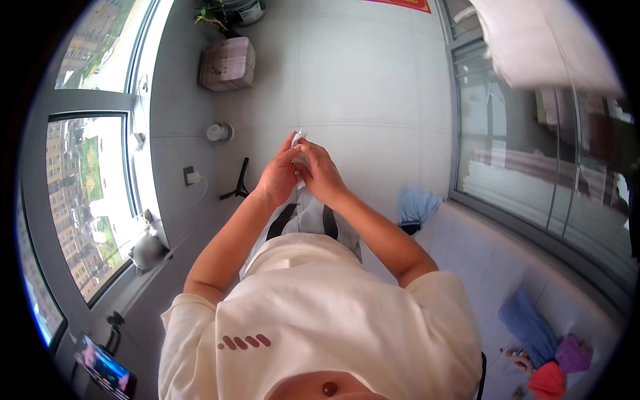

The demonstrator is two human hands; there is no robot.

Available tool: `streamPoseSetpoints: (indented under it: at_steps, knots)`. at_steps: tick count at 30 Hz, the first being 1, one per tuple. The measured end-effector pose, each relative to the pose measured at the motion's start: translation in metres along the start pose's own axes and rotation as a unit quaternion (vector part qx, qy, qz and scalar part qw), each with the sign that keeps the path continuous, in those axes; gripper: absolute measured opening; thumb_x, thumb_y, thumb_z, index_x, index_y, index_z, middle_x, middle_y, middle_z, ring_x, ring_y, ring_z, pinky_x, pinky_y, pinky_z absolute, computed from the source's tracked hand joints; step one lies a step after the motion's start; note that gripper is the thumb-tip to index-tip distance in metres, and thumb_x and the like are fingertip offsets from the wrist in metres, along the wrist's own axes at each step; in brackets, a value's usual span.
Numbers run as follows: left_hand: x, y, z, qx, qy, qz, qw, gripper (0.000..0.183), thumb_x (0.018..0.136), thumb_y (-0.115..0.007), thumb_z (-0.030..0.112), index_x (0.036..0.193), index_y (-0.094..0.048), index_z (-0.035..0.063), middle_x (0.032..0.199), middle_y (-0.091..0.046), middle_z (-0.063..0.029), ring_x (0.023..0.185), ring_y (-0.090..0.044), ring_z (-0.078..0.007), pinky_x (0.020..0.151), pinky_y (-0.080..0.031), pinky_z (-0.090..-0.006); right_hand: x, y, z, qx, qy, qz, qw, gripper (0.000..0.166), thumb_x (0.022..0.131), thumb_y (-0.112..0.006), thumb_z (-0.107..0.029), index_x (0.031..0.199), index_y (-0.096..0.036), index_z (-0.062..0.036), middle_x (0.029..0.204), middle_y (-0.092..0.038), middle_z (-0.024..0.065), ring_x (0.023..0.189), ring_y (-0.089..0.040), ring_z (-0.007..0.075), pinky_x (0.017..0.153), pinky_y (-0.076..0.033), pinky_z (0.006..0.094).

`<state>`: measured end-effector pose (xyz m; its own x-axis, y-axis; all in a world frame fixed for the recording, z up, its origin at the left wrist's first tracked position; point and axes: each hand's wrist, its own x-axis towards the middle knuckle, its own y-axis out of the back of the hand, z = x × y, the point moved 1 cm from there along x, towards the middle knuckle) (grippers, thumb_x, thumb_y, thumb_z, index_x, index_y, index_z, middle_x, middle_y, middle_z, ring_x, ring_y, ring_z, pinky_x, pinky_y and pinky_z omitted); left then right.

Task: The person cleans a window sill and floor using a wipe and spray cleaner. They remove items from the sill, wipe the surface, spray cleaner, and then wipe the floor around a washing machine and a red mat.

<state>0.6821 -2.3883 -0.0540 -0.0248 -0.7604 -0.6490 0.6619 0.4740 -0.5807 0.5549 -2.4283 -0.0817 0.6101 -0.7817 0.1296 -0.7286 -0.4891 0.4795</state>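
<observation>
My left hand (pixel 278 181) and my right hand (pixel 323 172) meet in front of my body. Between their fingers is a small white thing (pixel 298 136), perhaps a tissue or thin wrapper. Its tip sticks out past my fingertips, and the rest is mostly covered by them, so its exact kind is unclear. My thumbs and curled fingers almost touch around it. Below the hands are grey trousers (pixel 304 217) with dark stripes or straps.
Left wall: a socket with a white plug (pixel 193 177). Nearby stand a black tripod-like stand (pixel 242 181), a round white container (pixel 219 132) and a pinkish box (pixel 227 64). A phone (pixel 106 367) sits lower left. Light-blue fabric (pixel 416 206) lies right, beside a glass door (pixel 505 130).
</observation>
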Motion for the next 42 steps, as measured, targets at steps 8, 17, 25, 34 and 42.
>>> streamPoseSetpoints:
  at_steps: [8,17,25,34,42]
  knots:
    - [0.066,0.042,0.141,0.017,-0.035,0.032,0.999,0.072,0.097,-0.055,0.030,0.157,-0.018,0.0161,0.099,-0.052,0.0000,0.093,-0.050,-0.0131,0.090,-0.040,-0.0321,0.167,-0.049,0.000,0.067,-0.023,-0.020,0.997,0.034,0.087,-0.060,-0.001,0.120,-0.052,-0.0071,0.129,-0.058,0.0147,0.122,-0.050,0.0361,0.102,-0.043,0.0439]
    - [0.127,0.112,0.251,0.028,-0.053,0.093,0.994,0.068,0.101,-0.049,0.027,0.158,-0.013,0.0196,0.133,-0.049,-0.0024,0.124,-0.050,-0.0184,0.104,-0.038,-0.0392,0.317,-0.137,0.040,0.088,0.018,-0.110,0.990,0.039,0.088,-0.060,-0.005,0.126,-0.051,-0.0041,0.123,-0.058,0.0190,0.115,-0.054,0.0382,0.098,-0.045,0.0437]
    - [0.149,0.216,0.280,0.120,-0.194,0.174,0.958,0.067,0.098,-0.059,0.015,0.155,-0.024,0.0144,0.151,-0.039,-0.0134,0.131,-0.046,-0.0213,0.109,-0.036,-0.0346,0.384,-0.195,0.079,0.090,-0.038,-0.138,0.986,0.024,0.094,-0.059,-0.009,0.118,-0.060,-0.0052,0.107,-0.068,0.0152,0.093,-0.067,0.0300,0.080,-0.052,0.0359]
    - [0.044,0.456,0.297,0.644,-0.067,0.597,0.474,0.072,0.082,-0.076,0.033,0.145,-0.043,0.0250,0.148,-0.036,-0.0164,0.138,-0.031,-0.0401,0.112,-0.029,-0.0524,0.378,-0.310,0.066,0.149,-0.007,-0.230,0.962,0.028,0.094,-0.059,-0.006,0.122,-0.061,-0.0028,0.120,-0.064,0.0167,0.108,-0.064,0.0320,0.092,-0.051,0.0344]
    - [0.042,0.515,0.311,0.614,-0.134,0.570,0.529,0.047,0.083,-0.076,0.026,0.124,-0.056,0.0176,0.138,-0.041,-0.0145,0.114,-0.056,-0.0386,0.098,-0.045,-0.0492,0.336,-0.415,0.019,0.182,0.101,-0.368,0.906,0.037,0.088,-0.056,0.000,0.124,-0.063,-0.0097,0.130,-0.062,0.0057,0.123,-0.056,0.0258,0.103,-0.047,0.0360]
